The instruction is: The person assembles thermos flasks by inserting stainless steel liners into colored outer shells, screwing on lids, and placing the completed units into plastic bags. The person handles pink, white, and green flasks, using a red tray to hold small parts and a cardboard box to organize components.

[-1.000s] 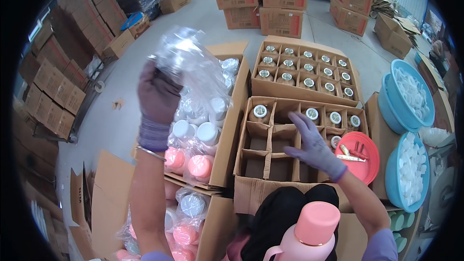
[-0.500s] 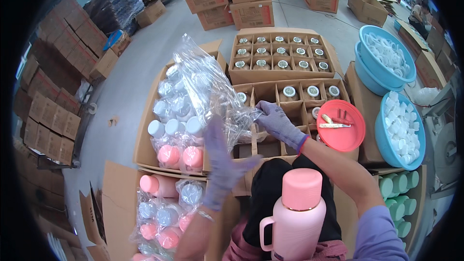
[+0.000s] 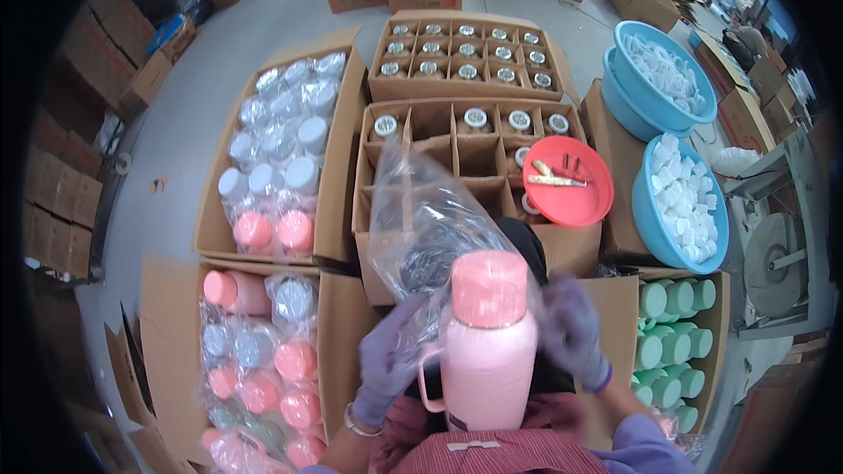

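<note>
A pink vacuum flask with a side handle (image 3: 487, 369) stands upright in my lap, its lighter coral lid at the top. A clear plastic bag (image 3: 421, 219) spreads out from the lid toward the boxes, and its mouth lies over at least part of the lid. My left hand (image 3: 389, 355), in a grey-purple glove, is closed on the bag's edge beside the flask's handle. On the other side of the lid is my gloved right hand (image 3: 572, 325). Motion smears its fingers, so their grip cannot be made out.
Ahead is a divided carton (image 3: 421, 105) with white-topped bottles. A red bowl (image 3: 580, 215) holds small sticks. Blue basins (image 3: 645, 215) hold white plastic parts. Cartons of bagged flasks (image 3: 338, 237) stand at left; green-lidded flasks (image 3: 674, 347) sit at right.
Both hands have come back from the cartons to the flask. The plastic bag has moved from above the left carton to the flask's lid and opened out. My view has tilted down.
</note>
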Motion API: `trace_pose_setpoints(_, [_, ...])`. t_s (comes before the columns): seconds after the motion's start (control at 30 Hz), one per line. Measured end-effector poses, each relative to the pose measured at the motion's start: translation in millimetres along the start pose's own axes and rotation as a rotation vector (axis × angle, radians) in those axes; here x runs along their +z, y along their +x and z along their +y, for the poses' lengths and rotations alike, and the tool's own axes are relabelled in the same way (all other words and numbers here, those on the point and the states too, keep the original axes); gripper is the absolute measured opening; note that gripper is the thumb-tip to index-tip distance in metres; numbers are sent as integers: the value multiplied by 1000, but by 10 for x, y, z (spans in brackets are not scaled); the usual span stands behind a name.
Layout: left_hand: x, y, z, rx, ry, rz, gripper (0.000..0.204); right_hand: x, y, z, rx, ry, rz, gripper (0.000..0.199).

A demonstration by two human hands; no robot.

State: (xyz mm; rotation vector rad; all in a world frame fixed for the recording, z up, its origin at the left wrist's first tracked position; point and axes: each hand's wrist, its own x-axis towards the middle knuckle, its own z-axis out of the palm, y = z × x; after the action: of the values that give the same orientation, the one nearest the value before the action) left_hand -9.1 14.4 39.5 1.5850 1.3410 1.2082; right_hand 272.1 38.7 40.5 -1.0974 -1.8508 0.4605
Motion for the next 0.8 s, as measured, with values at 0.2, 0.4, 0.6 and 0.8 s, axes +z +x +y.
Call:
trace_pose_setpoints(0.2, [-357,-1522,-358,28,242,-399,38,-216,-1539,-330,-85,22,-616,26])
trace_pose_setpoints(0.4, [-587,-579,247,-375,-238,-238,54,-372,-1400,-447,-14,-80,-996,32])
trace_pose_setpoints(0.6, [-582,-496,-128,-163,35,-271,57,-314,-1314,-508,38,-82,-1114,33])
trace_pose_setpoints(0.8, [-1173,-1500,-716,-680,-405,-88,54,484,-278,-747,-155,171,-687,40])
